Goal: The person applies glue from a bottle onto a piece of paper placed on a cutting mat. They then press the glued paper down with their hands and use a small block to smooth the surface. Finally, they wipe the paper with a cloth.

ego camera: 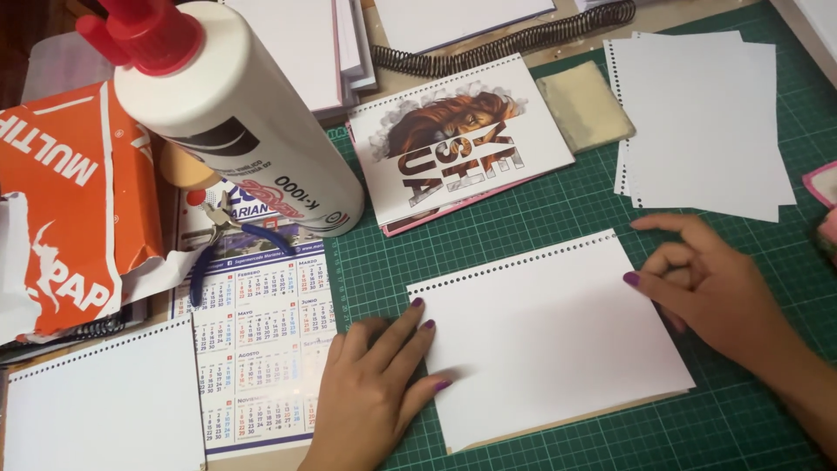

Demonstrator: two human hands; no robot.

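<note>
A stack of white punched sheets [549, 340] lies on the green cutting mat [558, 209], holes along its far edge. My left hand [375, 384] rests flat at the stack's left edge, fingertips on the paper. My right hand [706, 279] touches the stack's right edge, fingers loosely curled, index stretched out above it. Neither hand holds anything.
A big white glue bottle with a red cap [218, 105] lies at the left over a calendar [261, 358] and small pliers [222, 231]. A printed cover [458, 144], loose punched sheets [702, 122], a beige pad [584, 105], a black spiral [506, 39] and an orange paper wrapper [70, 201] lie around.
</note>
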